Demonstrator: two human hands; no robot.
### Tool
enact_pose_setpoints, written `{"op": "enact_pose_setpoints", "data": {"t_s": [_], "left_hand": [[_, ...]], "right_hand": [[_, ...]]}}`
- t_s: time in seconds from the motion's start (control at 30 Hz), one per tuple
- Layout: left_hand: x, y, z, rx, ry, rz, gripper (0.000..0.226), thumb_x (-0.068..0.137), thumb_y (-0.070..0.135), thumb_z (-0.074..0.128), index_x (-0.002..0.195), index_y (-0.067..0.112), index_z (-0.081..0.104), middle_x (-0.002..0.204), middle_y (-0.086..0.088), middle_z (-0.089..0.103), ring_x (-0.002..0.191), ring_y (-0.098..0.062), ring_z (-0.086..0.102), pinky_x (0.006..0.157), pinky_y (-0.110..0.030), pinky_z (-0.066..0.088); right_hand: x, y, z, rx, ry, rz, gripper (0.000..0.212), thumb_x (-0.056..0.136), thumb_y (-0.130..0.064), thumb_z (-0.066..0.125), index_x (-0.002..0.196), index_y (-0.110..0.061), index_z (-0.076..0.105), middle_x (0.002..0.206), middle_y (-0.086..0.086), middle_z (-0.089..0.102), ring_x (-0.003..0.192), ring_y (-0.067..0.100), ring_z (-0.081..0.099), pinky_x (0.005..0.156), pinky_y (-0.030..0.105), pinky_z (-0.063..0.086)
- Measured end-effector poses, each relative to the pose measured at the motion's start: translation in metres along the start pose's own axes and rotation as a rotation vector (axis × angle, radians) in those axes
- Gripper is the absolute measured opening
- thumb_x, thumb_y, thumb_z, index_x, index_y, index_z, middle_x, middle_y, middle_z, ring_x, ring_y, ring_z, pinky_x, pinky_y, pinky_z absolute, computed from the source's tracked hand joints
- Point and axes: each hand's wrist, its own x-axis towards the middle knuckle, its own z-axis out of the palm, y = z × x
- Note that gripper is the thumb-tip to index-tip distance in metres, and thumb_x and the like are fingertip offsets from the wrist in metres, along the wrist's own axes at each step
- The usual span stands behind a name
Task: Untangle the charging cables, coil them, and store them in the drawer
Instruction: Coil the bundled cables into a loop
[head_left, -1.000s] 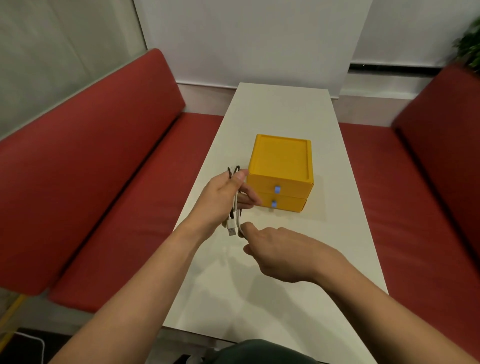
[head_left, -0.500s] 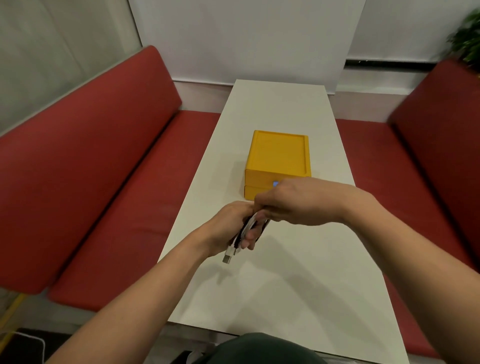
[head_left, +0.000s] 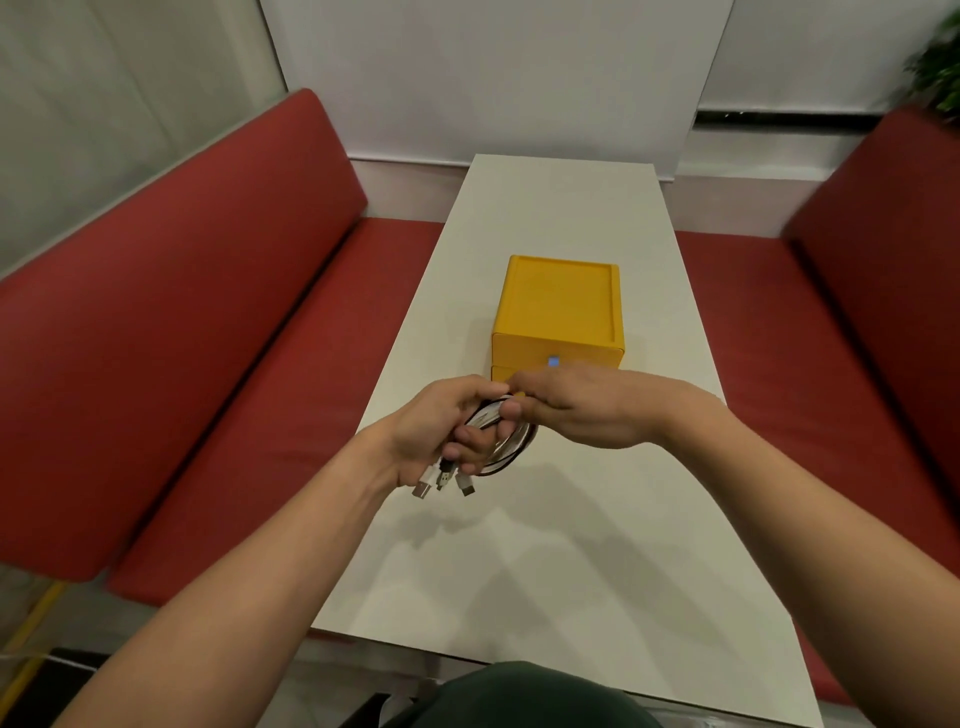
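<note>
My left hand (head_left: 441, 423) grips a coiled bundle of white and black charging cables (head_left: 506, 447) just above the white table (head_left: 545, 545). Several plug ends (head_left: 441, 480) hang out below its fingers. My right hand (head_left: 582, 408) reaches across and pinches the top of the coil beside my left thumb. Right behind both hands stands a yellow two-drawer box (head_left: 561, 306). Its upper drawer is closed, with a small blue handle (head_left: 554, 360) showing. My right hand hides most of the lower drawer front.
Red cushioned benches (head_left: 208, 322) run along both sides of the narrow table, the right one (head_left: 857, 312) close to the table edge. A white wall panel rises behind the table's far end. A green plant (head_left: 940, 57) shows at the top right.
My right hand rose from the table and crossed over to the cable bundle in front of the box. My left hand lowered, and the cables now form a tighter coil.
</note>
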Motion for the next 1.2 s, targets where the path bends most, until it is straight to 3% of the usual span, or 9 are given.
{"op": "enact_pose_setpoints", "data": {"t_s": [0.07,0.2,0.4,0.5,0.57,0.7,0.8,1.0,1.2], "left_hand": [[-0.002,0.002,0.000,0.024,0.003,0.011,0.043,0.101,0.042,0.042,0.073,0.012,0.056,0.048,0.006,0.025,0.033,-0.008,0.023,0.045,-0.025,0.035],[-0.002,0.008,0.004,0.071,0.140,0.066,0.052,0.099,0.054,0.050,0.068,0.012,0.053,0.047,0.004,0.025,0.033,-0.009,0.026,0.047,-0.026,0.040],[0.007,0.014,0.007,0.013,0.325,0.174,0.043,0.100,0.051,0.060,0.080,0.012,0.057,0.053,0.003,0.027,0.042,-0.011,0.028,0.056,-0.029,0.048],[0.008,0.010,0.005,0.010,0.291,0.266,0.025,0.106,0.036,0.055,0.098,0.012,0.054,0.063,0.004,0.035,0.051,-0.011,0.035,0.069,-0.032,0.053],[0.009,0.006,0.004,-0.023,0.260,0.298,0.016,0.109,0.027,0.050,0.104,0.012,0.053,0.067,0.002,0.040,0.057,-0.012,0.039,0.072,-0.031,0.054],[0.017,-0.001,0.009,0.035,0.325,0.303,0.019,0.111,0.024,0.044,0.104,0.012,0.057,0.069,0.002,0.045,0.060,-0.011,0.044,0.074,-0.032,0.056],[0.020,-0.003,0.012,0.038,0.360,0.262,0.025,0.112,0.025,0.042,0.105,0.010,0.062,0.069,0.001,0.045,0.059,-0.011,0.045,0.073,-0.031,0.056],[0.021,-0.002,0.006,0.294,0.433,0.282,0.028,0.109,0.038,0.047,0.100,0.024,0.069,0.074,0.000,0.055,0.059,-0.009,0.048,0.056,-0.028,0.034],[0.021,0.003,0.003,0.312,0.416,0.287,0.030,0.109,0.034,0.048,0.111,0.012,0.069,0.067,0.004,0.057,0.056,-0.013,0.040,0.050,-0.027,0.032]], "right_hand": [[0.000,0.001,0.007,0.094,0.023,-0.031,0.028,0.109,-0.046,0.037,0.109,-0.027,0.058,0.094,-0.015,0.054,0.088,0.000,0.053,0.078,0.021,0.037],[0.001,0.001,0.023,0.295,0.143,-0.067,0.029,0.109,-0.046,0.037,0.118,-0.026,0.056,0.104,-0.016,0.065,0.098,0.003,0.061,0.087,0.027,0.048],[0.010,-0.007,0.050,0.423,0.553,-0.039,0.019,0.111,-0.033,0.041,0.112,-0.025,0.058,0.077,-0.007,0.060,0.067,0.008,0.052,0.061,0.030,0.040],[0.012,-0.005,0.054,0.550,0.643,0.015,0.028,0.110,-0.035,0.044,0.131,-0.030,0.062,0.105,-0.009,0.072,0.094,0.009,0.065,0.079,0.031,0.050],[0.013,-0.005,0.053,0.569,0.686,0.052,0.028,0.110,-0.033,0.045,0.130,-0.029,0.064,0.113,-0.015,0.072,0.104,0.004,0.065,0.087,0.028,0.052],[0.018,-0.002,0.054,0.486,0.659,0.134,0.029,0.110,-0.038,0.042,0.127,-0.028,0.063,0.106,-0.010,0.073,0.097,0.011,0.066,0.081,0.037,0.052],[0.019,0.003,0.055,0.488,0.602,0.175,0.032,0.110,-0.039,0.043,0.131,-0.026,0.063,0.108,-0.010,0.072,0.090,0.005,0.062,0.075,0.029,0.046],[0.018,0.003,0.056,0.589,0.678,0.169,0.028,0.109,-0.036,0.048,0.127,-0.028,0.067,0.085,-0.013,0.066,0.077,-0.001,0.058,0.067,0.019,0.044],[0.020,0.003,0.055,0.567,0.678,0.138,0.029,0.110,-0.034,0.046,0.129,-0.024,0.066,0.114,-0.010,0.073,0.103,0.002,0.065,0.088,0.027,0.052]]}}
